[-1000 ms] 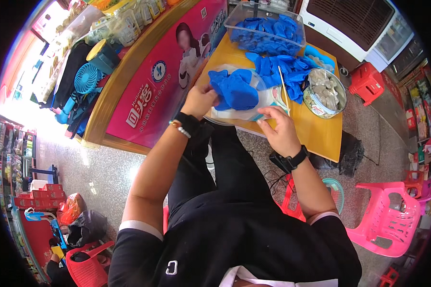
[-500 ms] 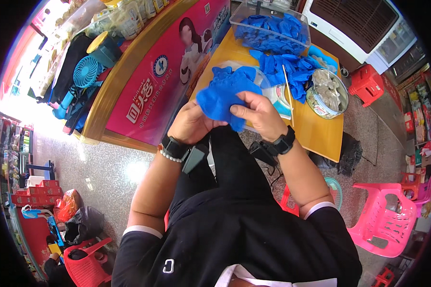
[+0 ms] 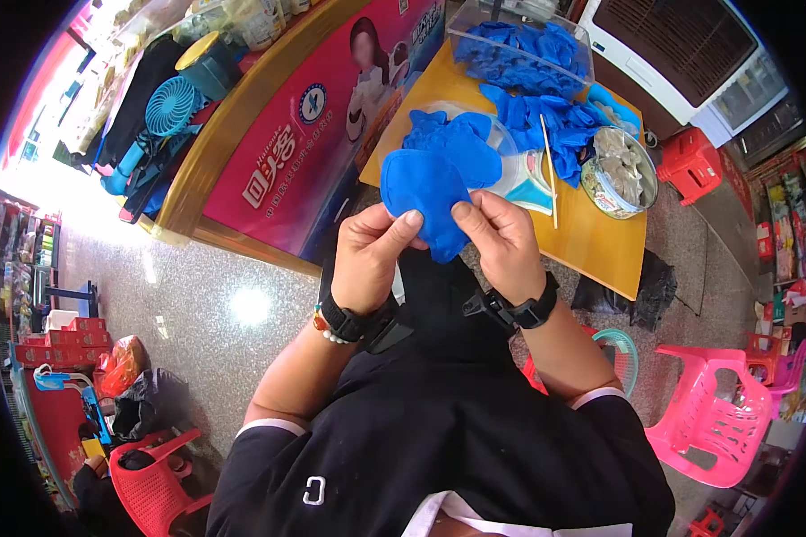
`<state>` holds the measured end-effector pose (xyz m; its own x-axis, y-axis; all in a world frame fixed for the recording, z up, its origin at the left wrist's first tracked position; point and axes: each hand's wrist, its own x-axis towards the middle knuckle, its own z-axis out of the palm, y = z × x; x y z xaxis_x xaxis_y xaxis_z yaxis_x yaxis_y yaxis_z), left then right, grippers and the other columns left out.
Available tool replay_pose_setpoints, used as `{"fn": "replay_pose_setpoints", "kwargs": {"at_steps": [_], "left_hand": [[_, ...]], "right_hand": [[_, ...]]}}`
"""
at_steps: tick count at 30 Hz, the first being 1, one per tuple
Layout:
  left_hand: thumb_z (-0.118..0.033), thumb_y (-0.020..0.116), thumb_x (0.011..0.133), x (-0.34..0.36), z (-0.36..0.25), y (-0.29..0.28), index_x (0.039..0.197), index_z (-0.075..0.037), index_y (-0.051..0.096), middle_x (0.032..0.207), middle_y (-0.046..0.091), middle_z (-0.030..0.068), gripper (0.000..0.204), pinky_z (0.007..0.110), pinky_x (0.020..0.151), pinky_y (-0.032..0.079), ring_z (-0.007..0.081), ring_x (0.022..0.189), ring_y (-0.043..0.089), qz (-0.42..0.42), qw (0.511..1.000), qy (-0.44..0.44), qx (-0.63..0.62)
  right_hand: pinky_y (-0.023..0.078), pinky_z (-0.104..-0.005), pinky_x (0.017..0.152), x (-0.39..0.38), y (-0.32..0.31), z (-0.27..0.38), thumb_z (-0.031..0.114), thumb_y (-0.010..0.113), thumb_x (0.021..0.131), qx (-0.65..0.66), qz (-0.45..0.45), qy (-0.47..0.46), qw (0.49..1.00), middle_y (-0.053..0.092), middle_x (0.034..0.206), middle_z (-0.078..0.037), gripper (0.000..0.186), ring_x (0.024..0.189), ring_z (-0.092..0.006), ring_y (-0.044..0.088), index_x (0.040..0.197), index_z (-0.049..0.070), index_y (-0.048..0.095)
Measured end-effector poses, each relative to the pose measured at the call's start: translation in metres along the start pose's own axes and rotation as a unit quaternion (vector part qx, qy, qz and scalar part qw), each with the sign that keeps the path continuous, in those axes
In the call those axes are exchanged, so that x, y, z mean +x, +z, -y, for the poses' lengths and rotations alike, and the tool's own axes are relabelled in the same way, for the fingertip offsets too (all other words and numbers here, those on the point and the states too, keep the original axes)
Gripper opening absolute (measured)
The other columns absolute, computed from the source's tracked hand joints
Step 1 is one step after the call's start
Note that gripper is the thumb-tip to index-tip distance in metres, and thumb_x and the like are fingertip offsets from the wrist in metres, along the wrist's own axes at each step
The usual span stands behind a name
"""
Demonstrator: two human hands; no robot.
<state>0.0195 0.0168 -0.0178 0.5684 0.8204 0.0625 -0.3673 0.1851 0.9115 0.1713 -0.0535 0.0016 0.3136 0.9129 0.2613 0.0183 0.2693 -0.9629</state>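
Observation:
Between my two hands, above my lap, is a blue sewn fabric piece (image 3: 425, 183) with rounded lobes and a stitched edge. My left hand (image 3: 372, 251) pinches its lower left side, thumb on top. Opposite it, my right hand (image 3: 506, 242) grips the lower right side between thumb and fingers. Just beyond lies a pile of similar blue pieces (image 3: 439, 132), partly hidden by the held one, in what looks like a clear plastic container.
On the yellow table (image 3: 600, 259) are a clear bin (image 3: 586, 55) full of blue pieces, loose blue pieces (image 3: 560, 134), a thin stick (image 3: 550, 170) and a round tin (image 3: 611, 206) with greyish contents. A counter (image 3: 260, 170) stands left, a pink chair (image 3: 721, 412) right.
The blue piece has been turned and spread flatter, its rounded lobes now showing. Both hands have come slightly closer to my body, and my left thumb now lies on top of the fabric.

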Motion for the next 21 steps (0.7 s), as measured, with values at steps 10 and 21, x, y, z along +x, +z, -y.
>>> {"fn": "replay_pose_setpoints", "kwargs": {"at_steps": [10, 21], "left_hand": [[-0.011, 0.068, 0.086, -0.018, -0.009, 0.002, 0.096, -0.001, 0.068, 0.086, 0.068, 0.0047, 0.014, 0.024, 0.067, 0.05, 0.0098, 0.07, 0.06, 0.026, 0.999, -0.009, -0.035], [-0.008, 0.061, 0.09, -0.025, -0.015, 0.002, 0.107, 0.001, 0.062, 0.09, 0.067, 0.0082, 0.019, 0.028, 0.07, 0.056, 0.0137, 0.075, 0.065, 0.056, 0.986, -0.069, -0.141]], "right_hand": [[0.045, -0.0212, 0.059, -0.013, -0.001, 0.006, 0.012, 0.067, 0.087, 0.009, 0.035, -0.016, 0.999, 0.063, 0.071, -0.001, 0.013, 0.066, -0.0054, 0.056, 0.082, 0.001, 0.062], [0.045, -0.0211, 0.062, -0.017, 0.002, 0.011, 0.011, 0.068, 0.086, 0.088, -0.009, -0.009, 0.996, 0.061, 0.076, 0.0, 0.013, 0.069, -0.0049, 0.055, 0.079, 0.004, 0.06]]}}
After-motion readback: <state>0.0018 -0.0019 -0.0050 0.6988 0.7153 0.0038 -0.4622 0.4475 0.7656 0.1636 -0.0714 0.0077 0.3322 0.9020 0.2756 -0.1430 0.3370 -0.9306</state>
